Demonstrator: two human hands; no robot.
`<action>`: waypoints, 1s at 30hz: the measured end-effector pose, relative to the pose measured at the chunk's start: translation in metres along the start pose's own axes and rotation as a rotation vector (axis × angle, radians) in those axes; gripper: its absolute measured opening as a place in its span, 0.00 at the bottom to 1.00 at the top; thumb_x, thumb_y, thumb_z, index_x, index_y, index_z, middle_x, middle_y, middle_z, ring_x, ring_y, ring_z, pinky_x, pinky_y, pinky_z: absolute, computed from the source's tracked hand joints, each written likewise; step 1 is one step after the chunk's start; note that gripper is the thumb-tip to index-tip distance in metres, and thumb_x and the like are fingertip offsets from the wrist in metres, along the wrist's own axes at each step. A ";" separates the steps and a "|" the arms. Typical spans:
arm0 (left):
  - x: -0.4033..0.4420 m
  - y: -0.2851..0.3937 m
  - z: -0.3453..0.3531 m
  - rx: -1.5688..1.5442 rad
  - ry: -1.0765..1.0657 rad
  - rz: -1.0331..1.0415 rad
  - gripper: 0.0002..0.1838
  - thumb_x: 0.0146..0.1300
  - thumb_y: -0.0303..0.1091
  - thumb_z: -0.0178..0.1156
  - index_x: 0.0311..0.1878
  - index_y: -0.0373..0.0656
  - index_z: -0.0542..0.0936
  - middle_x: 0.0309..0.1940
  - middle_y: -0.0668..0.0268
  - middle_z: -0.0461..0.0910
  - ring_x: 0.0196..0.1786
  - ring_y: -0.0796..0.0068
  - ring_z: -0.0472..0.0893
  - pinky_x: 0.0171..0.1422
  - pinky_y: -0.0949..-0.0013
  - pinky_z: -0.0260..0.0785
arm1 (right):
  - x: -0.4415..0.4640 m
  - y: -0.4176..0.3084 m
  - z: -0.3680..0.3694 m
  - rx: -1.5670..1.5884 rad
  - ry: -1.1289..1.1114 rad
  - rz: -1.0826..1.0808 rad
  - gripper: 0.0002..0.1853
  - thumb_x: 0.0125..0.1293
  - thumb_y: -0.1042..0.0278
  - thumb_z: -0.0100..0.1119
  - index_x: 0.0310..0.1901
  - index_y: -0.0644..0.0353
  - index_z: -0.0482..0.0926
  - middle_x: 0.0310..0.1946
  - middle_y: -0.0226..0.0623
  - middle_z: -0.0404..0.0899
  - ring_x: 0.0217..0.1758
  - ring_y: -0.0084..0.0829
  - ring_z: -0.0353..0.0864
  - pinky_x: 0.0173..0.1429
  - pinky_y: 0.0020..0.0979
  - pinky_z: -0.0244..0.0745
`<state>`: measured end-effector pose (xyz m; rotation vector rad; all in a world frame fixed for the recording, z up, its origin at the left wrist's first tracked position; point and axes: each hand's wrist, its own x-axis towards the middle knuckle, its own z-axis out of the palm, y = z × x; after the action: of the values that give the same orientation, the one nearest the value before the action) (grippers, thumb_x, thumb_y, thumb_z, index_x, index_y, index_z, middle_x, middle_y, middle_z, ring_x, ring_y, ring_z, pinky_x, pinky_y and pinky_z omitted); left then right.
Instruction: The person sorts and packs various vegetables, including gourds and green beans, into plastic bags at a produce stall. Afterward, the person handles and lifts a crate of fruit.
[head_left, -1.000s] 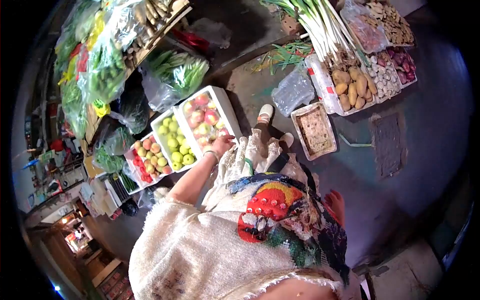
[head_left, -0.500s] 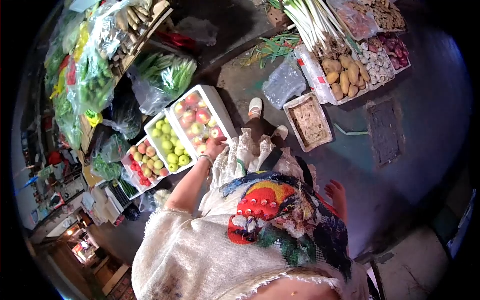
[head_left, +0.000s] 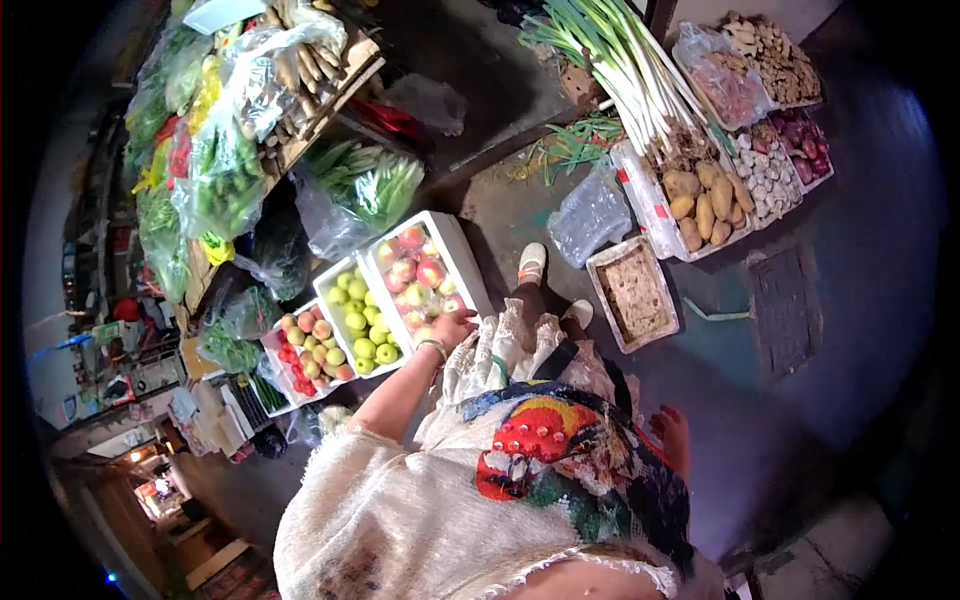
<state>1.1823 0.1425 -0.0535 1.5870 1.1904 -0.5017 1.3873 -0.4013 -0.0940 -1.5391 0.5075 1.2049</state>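
My left hand (head_left: 455, 328), with a band at the wrist, is at the near end of a white foam box (head_left: 462, 262). Its fingers are curled over the box's edge. Red-and-yellow apples (head_left: 430, 273) fill this box, partly under clear plastic. Beside it stands a second box of green apples (head_left: 364, 316), and beyond that a box with peaches (head_left: 318, 346) and small red fruit (head_left: 291, 362). My right hand (head_left: 670, 432) hangs by my side near my patterned top, holding nothing, its fingers loosely apart and partly in shadow.
A low foam tray (head_left: 632, 295) and a clear plastic bag (head_left: 590, 215) lie on the floor ahead. Potatoes (head_left: 712, 205), leeks (head_left: 640, 90), garlic (head_left: 765, 172) and red onions (head_left: 803, 145) fill boxes at right. Bagged vegetables (head_left: 225, 185) crowd a wooden stand at left.
The view has shifted, so the boxes and floor appear lower and further right. My left hand stays at the apple box's edge. My right hand hangs slightly lower in the picture.
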 end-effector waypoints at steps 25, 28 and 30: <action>0.011 -0.022 0.006 0.059 0.047 0.044 0.18 0.65 0.39 0.64 0.56 0.42 0.80 0.39 0.64 0.85 0.42 0.77 0.81 0.47 0.71 0.74 | -0.010 -0.003 0.017 0.054 0.132 0.049 0.23 0.65 0.59 0.64 0.58 0.61 0.76 0.38 0.37 0.83 0.36 0.32 0.84 0.39 0.33 0.79; 0.007 -0.015 0.005 0.017 0.026 0.018 0.18 0.65 0.40 0.65 0.55 0.42 0.81 0.40 0.64 0.85 0.42 0.75 0.81 0.48 0.70 0.74 | -0.009 0.000 0.017 0.074 0.085 0.031 0.20 0.70 0.63 0.56 0.60 0.60 0.73 0.40 0.36 0.83 0.40 0.29 0.83 0.39 0.28 0.78; 0.009 -0.015 0.004 0.018 0.014 0.015 0.18 0.65 0.40 0.65 0.55 0.42 0.81 0.41 0.64 0.85 0.43 0.75 0.82 0.48 0.70 0.74 | -0.009 0.000 0.019 0.053 0.111 0.051 0.19 0.70 0.64 0.55 0.60 0.61 0.73 0.41 0.37 0.83 0.40 0.30 0.84 0.39 0.28 0.79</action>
<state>1.1738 0.1424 -0.0695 1.6164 1.1864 -0.4932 1.3752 -0.3866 -0.0847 -1.5617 0.6506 1.1398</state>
